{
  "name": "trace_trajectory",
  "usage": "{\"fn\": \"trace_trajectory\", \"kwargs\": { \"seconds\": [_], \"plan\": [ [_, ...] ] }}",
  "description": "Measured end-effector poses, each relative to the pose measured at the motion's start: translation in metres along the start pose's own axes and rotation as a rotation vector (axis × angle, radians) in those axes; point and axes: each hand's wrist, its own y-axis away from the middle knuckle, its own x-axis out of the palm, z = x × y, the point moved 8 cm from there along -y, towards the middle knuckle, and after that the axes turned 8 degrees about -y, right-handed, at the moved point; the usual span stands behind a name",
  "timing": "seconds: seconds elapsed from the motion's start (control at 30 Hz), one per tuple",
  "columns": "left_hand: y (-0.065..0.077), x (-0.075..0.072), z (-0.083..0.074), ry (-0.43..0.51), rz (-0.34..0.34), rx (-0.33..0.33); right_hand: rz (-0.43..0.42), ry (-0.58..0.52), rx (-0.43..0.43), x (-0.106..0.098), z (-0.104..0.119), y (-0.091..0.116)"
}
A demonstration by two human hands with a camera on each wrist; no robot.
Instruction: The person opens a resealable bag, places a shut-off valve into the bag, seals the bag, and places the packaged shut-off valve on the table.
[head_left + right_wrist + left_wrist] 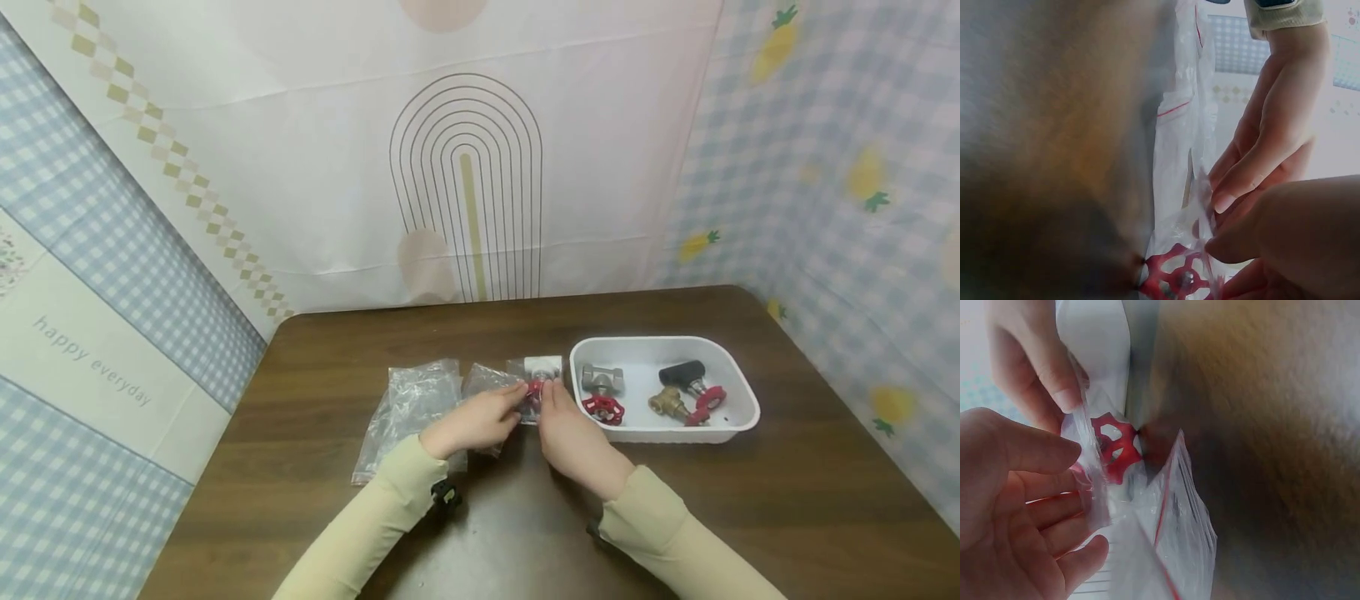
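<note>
A clear plastic bag lies on the table between my hands, left of the white tray. Inside it is a valve with a red handwheel; its pale upper part shows beyond my fingertips in the head view. My left hand pinches the bag's edge from the left between thumb and fingers. From the other side, my right hand pinches the same edge, its thumb near the handwheel. Fingers and folded plastic hide part of the valve.
Flattened clear bags with red seal strips lie to the left. To the right, the white tray holds a steel valve, a brass valve and a black-ended valve, all with red handwheels. A patterned cloth hangs behind the brown table.
</note>
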Motion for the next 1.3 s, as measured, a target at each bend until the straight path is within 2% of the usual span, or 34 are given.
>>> {"fn": "trace_trajectory", "kwargs": {
  "seconds": [0.13,0.3,0.47,0.7,0.83,1.03,1.2,1.3],
  "plan": [
    [-0.002,-0.001,0.005,0.006,-0.010,-0.019,-0.011,0.030,-0.006,0.002,0.001,-0.011],
    [-0.003,0.000,0.008,0.009,-0.016,-0.036,0.062,0.031,0.044,0.009,-0.003,-0.020],
    [-0.003,-0.002,0.010,0.027,-0.030,-0.039,0.083,0.067,0.028,0.013,-0.006,-0.027],
    [-0.002,0.000,0.014,0.032,-0.015,-0.045,0.024,0.113,-0.016,0.016,-0.007,-0.027],
    [0.000,0.001,0.019,0.053,-0.017,-0.058,0.008,0.055,0.004,0.018,-0.009,-0.030],
    [0.012,-0.003,0.030,0.113,-0.076,-0.068,-0.082,-0.089,0.010,0.016,-0.010,-0.032],
    [0.026,-0.006,0.044,0.128,-0.089,-0.108,-0.083,-0.117,-0.002,0.020,-0.008,-0.031],
    [0.034,-0.008,0.052,0.104,-0.113,-0.115,-0.111,-0.114,-0.051,0.019,-0.002,-0.032]
  ]
}}
